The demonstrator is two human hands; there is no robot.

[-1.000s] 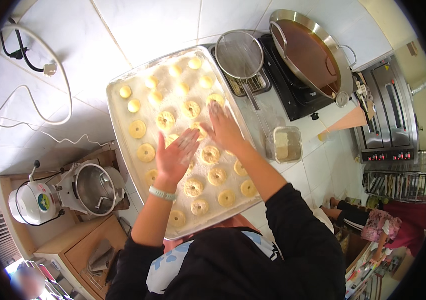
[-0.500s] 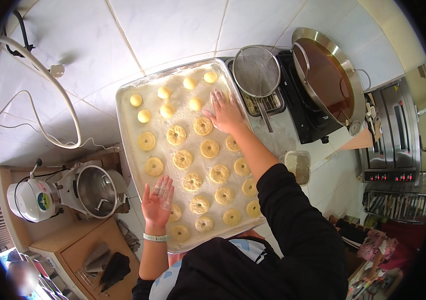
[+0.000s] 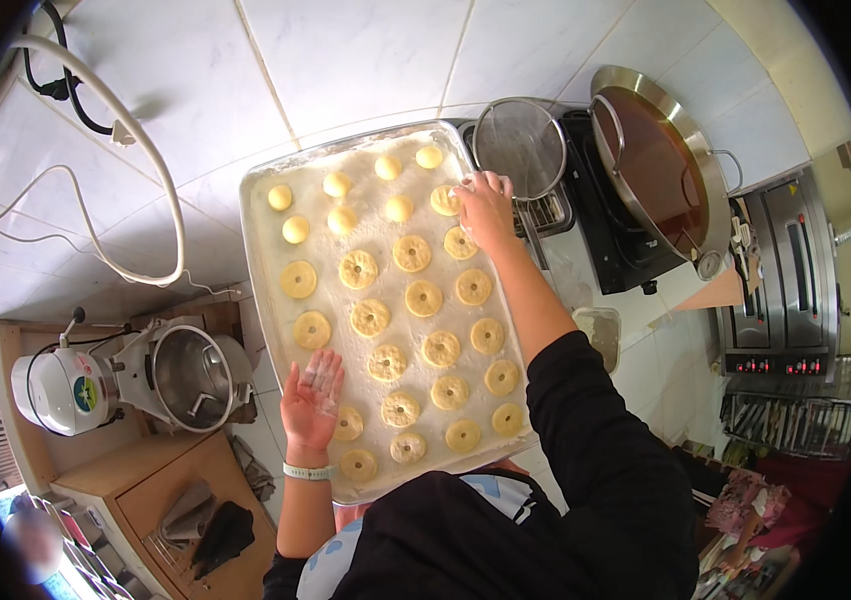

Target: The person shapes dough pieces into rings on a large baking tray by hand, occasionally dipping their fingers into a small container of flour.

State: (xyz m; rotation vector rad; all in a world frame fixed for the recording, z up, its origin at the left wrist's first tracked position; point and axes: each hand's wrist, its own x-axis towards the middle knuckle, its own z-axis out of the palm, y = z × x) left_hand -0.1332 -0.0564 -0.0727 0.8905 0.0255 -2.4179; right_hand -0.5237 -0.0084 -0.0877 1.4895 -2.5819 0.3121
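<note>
A large floured metal tray [image 3: 258,290] holds pale yellow dough. Several ring-shaped dough pieces [image 3: 424,298] with centre holes fill the middle and near part; several round dough balls [image 3: 343,219] sit at the far end. My right hand [image 3: 487,212], dusted with flour, is at the tray's far right edge. Its fingers are curled down onto a flattened dough round [image 3: 443,201], partly hidden under the fingertips. My left hand [image 3: 313,403] hovers at the tray's left side, palm up, with floury fingers stretched out and nothing in them.
Right of the tray, a mesh strainer [image 3: 520,148] lies across a black stove [image 3: 594,200]. A wide pan of brown liquid [image 3: 658,165] stands beyond it. A plastic tub [image 3: 600,338] is near the right forearm. At left stands a mixer [image 3: 58,390] with a steel bowl [image 3: 193,378].
My right hand has drawn back to the right, and its fingers have curled from spread flat onto the dough round. My left hand stays nearly in place. The view has shifted slightly.
</note>
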